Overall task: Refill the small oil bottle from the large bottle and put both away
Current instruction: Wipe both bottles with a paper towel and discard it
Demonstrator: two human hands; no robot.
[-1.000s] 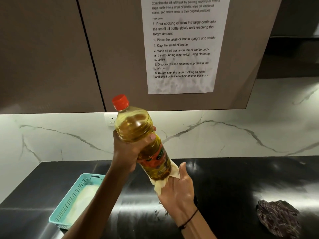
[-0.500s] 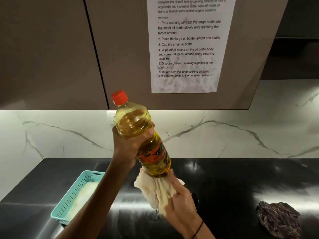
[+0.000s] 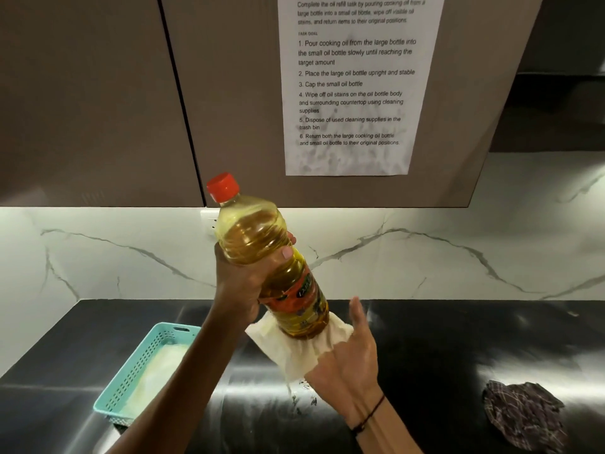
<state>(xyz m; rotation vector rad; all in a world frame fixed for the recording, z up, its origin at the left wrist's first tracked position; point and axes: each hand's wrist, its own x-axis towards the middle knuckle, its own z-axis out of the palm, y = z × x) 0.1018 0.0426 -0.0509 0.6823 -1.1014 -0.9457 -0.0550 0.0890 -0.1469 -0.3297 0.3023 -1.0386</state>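
The large oil bottle (image 3: 262, 247), clear with yellow oil, a red cap and an orange label, is held tilted in the air above the counter. My left hand (image 3: 240, 283) grips it around the middle. A white paper towel (image 3: 294, 348) is pressed flat under the bottle's base by my right hand (image 3: 347, 355), thumb pointing up beside the bottle. The small oil bottle is not in view.
A teal plastic basket (image 3: 131, 378) with a pale cloth inside sits on the black glossy countertop (image 3: 458, 339) at the left. A dark checked cloth (image 3: 523, 411) lies at the right. Brown wall cabinets carry an instruction sheet (image 3: 353, 86) above a marble backsplash.
My right hand went from a flat palm under the base, to bunching the towel around it, and back to a flat palm. The bottle stayed tilted in my left hand.
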